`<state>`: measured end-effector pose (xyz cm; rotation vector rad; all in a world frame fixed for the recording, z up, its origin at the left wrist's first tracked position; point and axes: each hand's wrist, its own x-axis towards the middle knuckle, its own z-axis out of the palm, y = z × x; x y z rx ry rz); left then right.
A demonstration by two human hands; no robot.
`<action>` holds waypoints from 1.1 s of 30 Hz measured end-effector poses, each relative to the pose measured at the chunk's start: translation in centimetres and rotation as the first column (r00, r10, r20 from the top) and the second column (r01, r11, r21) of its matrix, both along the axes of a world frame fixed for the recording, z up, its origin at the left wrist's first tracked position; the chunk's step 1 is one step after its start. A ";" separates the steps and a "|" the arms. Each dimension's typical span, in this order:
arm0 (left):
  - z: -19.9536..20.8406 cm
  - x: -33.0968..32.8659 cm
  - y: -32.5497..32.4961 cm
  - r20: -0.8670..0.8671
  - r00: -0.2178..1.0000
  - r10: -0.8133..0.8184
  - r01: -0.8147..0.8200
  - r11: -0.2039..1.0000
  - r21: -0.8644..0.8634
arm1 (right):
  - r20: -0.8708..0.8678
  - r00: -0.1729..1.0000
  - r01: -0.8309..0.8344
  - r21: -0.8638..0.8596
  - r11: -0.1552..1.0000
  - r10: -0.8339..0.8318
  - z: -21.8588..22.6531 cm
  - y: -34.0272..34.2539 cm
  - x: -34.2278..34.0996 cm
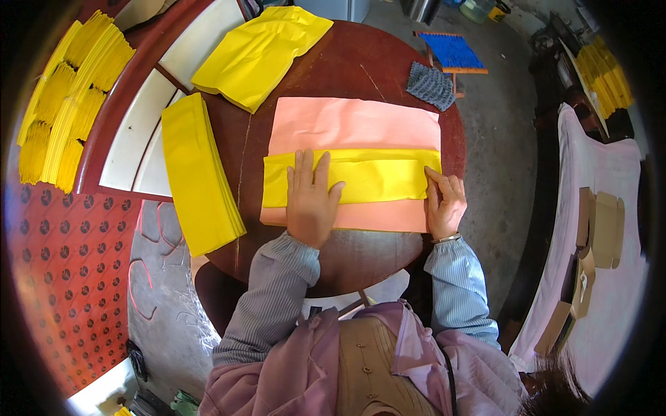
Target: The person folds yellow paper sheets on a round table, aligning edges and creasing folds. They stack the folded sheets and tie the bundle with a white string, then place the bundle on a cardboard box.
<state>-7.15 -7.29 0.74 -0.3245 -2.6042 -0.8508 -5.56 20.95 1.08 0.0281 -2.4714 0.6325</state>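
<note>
Left hand (312, 208) lying flat and open on the yellow strip (381, 179), palm down, fingers pointing to the far side, thumb standing out to the right; gripping nothing, seemingly pressing. Right hand (446, 201) curling half shut at the strip's right end, thumb and fingertips touching it; whether they are pinching the edge or only pressing it, I cannot tell.

Strip is running left to right across the pink sheet (354, 125), a fold line showing along its length. Pink is showing beyond it on the far and near sides; a thin yellow line is edging the pink's near border. All this is resting on the round table (388, 52), right of a yellow stack (201, 180) and nearer than a loose yellow sheet (263, 55). A grey cloth (430, 84) is lying at the far right.

Handling, by judgement: both pieces are looking light, thin and limp, creasing easily, probably sliding on each other unless weighted. Tearing is seeming less likely than skewing or wrinkling. Best holds: a flat palm near the strip's left part, a light finger-and-thumb hold at its right end; for the pink, the bare corners.
</note>
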 end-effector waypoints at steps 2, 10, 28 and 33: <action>0.4 0.0 0.7 0.013 1.000 0.020 -0.018 0.986 -0.167 | -0.001 1.000 0.012 0.013 1.000 -0.012 0.1 -0.1 -0.1; 0.8 -1.2 1.7 0.045 0.993 0.113 -0.092 0.939 -0.333 | 0.015 0.999 0.044 0.091 0.995 -0.045 -0.2 -0.3 0.0; -0.8 -1.2 0.1 0.152 0.975 0.161 -0.085 0.907 -0.412 | -0.013 0.995 0.096 0.063 0.993 -0.095 -1.0 -0.1 -0.7; -0.8 -1.1 0.1 0.176 0.977 0.122 -0.052 0.932 -0.360 | 0.070 0.989 0.115 0.155 0.981 -0.127 0.2 0.0 -0.6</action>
